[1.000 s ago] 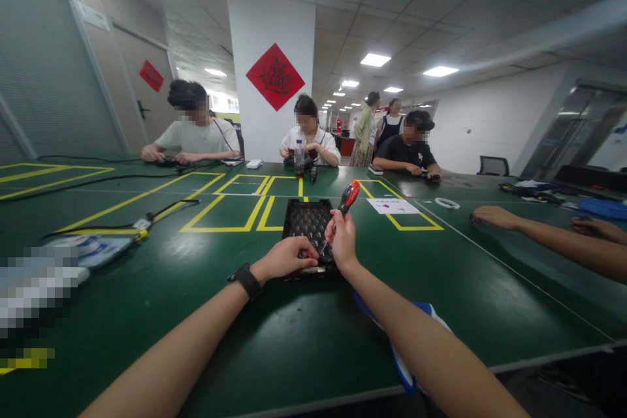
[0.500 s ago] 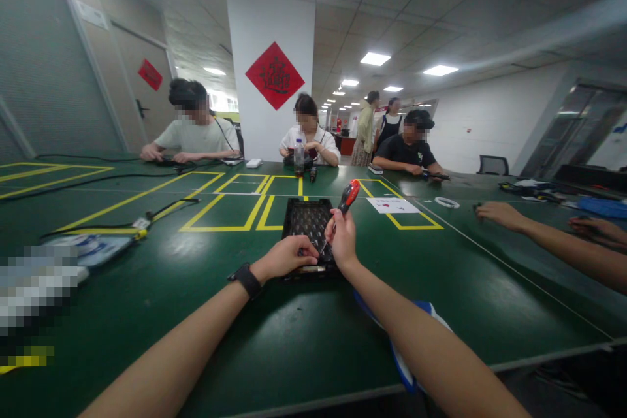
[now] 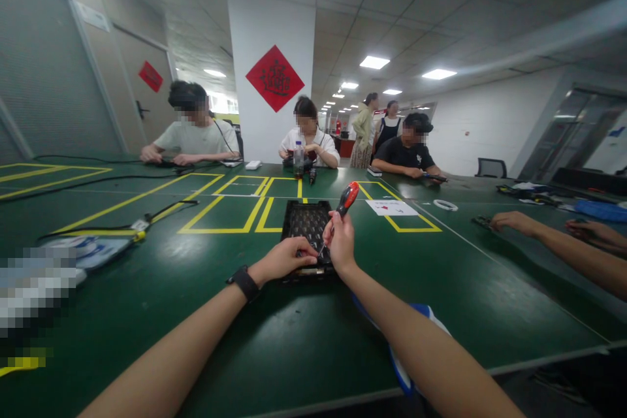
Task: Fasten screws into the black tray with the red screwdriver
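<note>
A black plastic tray-like case (image 3: pixel 306 215) with a patterned inside lies on the green table in front of me. My right hand (image 3: pixel 341 240) is closed around a screwdriver (image 3: pixel 349 197) with a red and black handle. The tool is tilted, its thin shaft pointing down into the near part of the case. My left hand (image 3: pixel 290 256) rests at the near left of the case, fingers bent and pinched close to the screwdriver's tip. Whatever those fingers may hold is too small and hidden to make out.
A white paper (image 3: pixel 392 208) and a white ring (image 3: pixel 445 205) lie beyond my right hand. A blue and white item (image 3: pixel 402 366) sits under my right forearm. Cables and a bag (image 3: pixel 105 251) are at left. A co-worker's hand (image 3: pixel 514 223) reaches in from the right; others sit opposite.
My hands and the screwdriver stay almost in place over the case. At right, the co-worker's hand has shifted slightly, and a small dark item now shows at its fingertips.
</note>
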Motion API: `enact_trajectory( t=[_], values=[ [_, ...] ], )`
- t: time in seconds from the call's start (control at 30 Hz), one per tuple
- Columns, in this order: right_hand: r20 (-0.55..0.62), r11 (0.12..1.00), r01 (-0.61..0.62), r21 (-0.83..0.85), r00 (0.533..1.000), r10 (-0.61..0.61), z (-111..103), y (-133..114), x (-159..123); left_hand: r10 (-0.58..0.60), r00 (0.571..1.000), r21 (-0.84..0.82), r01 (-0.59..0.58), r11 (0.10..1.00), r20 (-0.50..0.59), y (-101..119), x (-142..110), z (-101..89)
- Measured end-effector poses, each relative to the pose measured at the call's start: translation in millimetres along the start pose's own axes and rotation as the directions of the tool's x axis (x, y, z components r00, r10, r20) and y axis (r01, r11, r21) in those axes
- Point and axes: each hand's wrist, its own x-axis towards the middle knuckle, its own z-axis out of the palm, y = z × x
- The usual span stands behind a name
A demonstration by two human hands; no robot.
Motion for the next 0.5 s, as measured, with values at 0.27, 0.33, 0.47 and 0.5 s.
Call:
enact_trajectory(
  t=[0.27, 0.33, 0.47, 0.5],
  values=[
    [-0.003, 0.992, 0.070, -0.103, 0.997, -0.071, 2.6, -10.8, -7.3, -0.100, 0.995, -0.181, 0.099, 0.978, 0.006, 10.5, 15.1, 3.9],
    [-0.016, 0.990, 0.079, -0.116, 0.997, -0.082, 2.7, -12.3, -8.0, -0.095, 0.995, -0.148, 0.093, 0.985, -0.010, 11.4, 18.1, 6.8],
    [-0.055, 0.988, 0.082, -0.132, 0.994, -0.090, 2.5, -11.2, -7.7, -0.099, 0.995, -0.094, 0.097, 0.991, -0.017, 10.4, 16.5, 10.1],
    [-0.057, 0.988, 0.082, -0.134, 0.994, -0.091, 2.3, -10.5, -7.4, -0.096, 0.995, -0.079, 0.094, 0.992, -0.011, 10.0, 15.3, 10.5]
  ],
)
